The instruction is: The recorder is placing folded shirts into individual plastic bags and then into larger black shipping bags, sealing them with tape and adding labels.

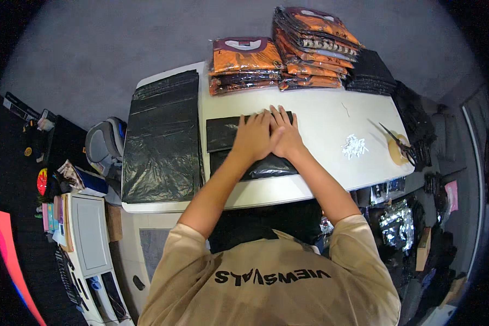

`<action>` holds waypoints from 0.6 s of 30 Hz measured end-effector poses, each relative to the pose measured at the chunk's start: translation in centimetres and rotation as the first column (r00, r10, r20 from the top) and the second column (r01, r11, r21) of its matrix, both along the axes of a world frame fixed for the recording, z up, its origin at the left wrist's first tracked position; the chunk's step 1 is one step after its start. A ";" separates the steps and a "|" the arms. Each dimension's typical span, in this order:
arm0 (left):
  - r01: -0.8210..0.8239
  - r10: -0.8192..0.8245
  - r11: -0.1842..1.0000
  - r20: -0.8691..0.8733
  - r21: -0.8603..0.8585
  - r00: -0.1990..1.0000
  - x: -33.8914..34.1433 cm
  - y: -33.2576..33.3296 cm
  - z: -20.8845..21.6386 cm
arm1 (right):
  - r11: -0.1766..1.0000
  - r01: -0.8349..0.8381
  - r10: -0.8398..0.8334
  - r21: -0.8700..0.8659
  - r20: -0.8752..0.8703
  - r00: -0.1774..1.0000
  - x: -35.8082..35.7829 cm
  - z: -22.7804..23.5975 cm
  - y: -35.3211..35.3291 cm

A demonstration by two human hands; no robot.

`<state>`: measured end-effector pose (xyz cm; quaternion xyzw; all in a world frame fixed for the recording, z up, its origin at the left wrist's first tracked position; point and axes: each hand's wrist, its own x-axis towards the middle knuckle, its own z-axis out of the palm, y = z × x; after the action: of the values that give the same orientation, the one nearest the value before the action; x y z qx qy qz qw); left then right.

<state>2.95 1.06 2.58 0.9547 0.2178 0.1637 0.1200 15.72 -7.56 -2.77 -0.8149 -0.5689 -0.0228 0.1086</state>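
A folded black plastic mailing bag (221, 136) lies on the white table (320, 117) in front of me, its upper part turned down as a broad flap. My left hand (254, 136) rests flat on the flap with its fingers stretched toward the far side. Beside it and partly touching it, my right hand (286, 135) also presses flat on the bag, fingers extended. What is inside the bag cannot be seen.
On the left lies a stack of flat black plastic bags (160, 141). Bagged orange shirts form a low pile (247, 60) and a taller pile (315, 49) at the back, beside folded black garments (370, 73). White scraps (355, 146), scissors (399, 144) and a tape roll (396, 155) are at right.
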 end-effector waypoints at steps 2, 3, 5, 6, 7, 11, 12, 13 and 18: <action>-0.046 0.046 0.999 -0.025 0.000 0.999 0.9 -0.2 -1.4 | 0.999 0.006 -0.007 0.038 0.015 1.000 0.3 -0.5 0.5; -0.046 0.044 0.997 -0.036 -0.066 0.998 0.5 -0.2 -1.5 | 1.000 0.009 -0.009 0.029 0.001 1.000 0.1 -0.3 0.4; -0.067 0.066 0.998 -0.027 -0.018 0.997 -0.7 0.8 -2.9 | 1.000 0.018 -0.018 0.022 -0.021 1.000 -0.2 -0.1 0.3; -0.113 0.113 0.993 -0.013 0.029 0.993 -2.2 1.7 -3.8 | 1.000 0.015 -0.015 0.001 -0.062 0.998 -1.2 1.1 0.6; -0.129 0.129 0.992 -0.029 0.009 0.991 -3.0 2.4 -3.9 | 0.999 0.025 -0.027 -0.023 -0.099 0.995 -1.3 1.7 0.5; -0.209 0.213 0.977 -0.118 0.047 0.970 -5.9 3.4 -3.4 | 0.998 0.065 -0.064 0.005 -0.105 0.992 -0.9 2.0 -0.6; -0.207 0.212 0.977 -0.121 0.052 0.970 -6.7 3.7 -3.0 | 0.997 0.075 -0.076 -0.007 -0.099 0.992 -0.8 2.0 -0.7; -0.231 0.232 0.973 -0.151 0.025 0.961 -7.3 4.0 -2.6 | 0.996 0.091 -0.093 -0.021 -0.092 0.991 -0.7 2.1 -1.0; -0.277 0.323 0.938 -0.235 0.210 0.917 -8.4 5.7 -1.8 | 0.997 0.067 -0.072 -0.044 -0.126 0.989 -1.2 2.8 -0.7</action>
<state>-5.41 6.79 0.81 0.9298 0.3610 0.0691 -0.0198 14.53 -8.26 0.00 -0.8361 -0.5322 0.0369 0.1275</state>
